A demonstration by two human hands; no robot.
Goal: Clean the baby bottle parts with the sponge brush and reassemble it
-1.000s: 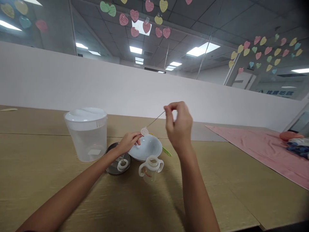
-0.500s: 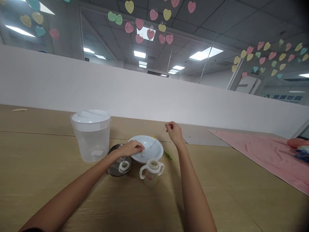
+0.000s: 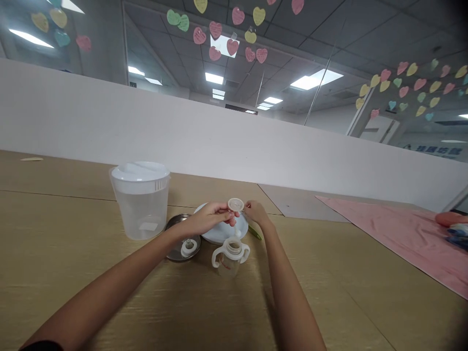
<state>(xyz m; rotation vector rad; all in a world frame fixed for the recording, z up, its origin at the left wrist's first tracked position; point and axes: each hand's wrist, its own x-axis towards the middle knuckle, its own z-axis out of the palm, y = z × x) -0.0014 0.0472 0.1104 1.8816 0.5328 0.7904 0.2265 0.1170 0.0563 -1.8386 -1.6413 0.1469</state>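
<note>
A small round cream disc (image 3: 236,204) with a thin straw-like stem hanging from it is held up above the white plate (image 3: 219,233) and just over the open mouth of the two-handled baby cup (image 3: 230,254). The left hand (image 3: 208,218) pinches the disc at its edge, fingers closed narrow on it. The right hand (image 3: 256,212) is just beside the disc on the other side, its fingers drawn together near the rim; whether they grip the disc or something thin of their own cannot be told.

The cup stands upright on the table (image 3: 329,292), in front of the plate and touching none of the hands. Left of it lies a round metal lid or dish (image 3: 174,246) with a white ring piece (image 3: 188,248) resting on it. Further left stands a clear plastic pitcher (image 3: 141,204) with a white lid, well apart from the hands. A green item (image 3: 255,234) pokes out from behind the plate's right edge. A pink cloth (image 3: 402,239) covers the table far to the right, and paper hearts hang overhead.
</note>
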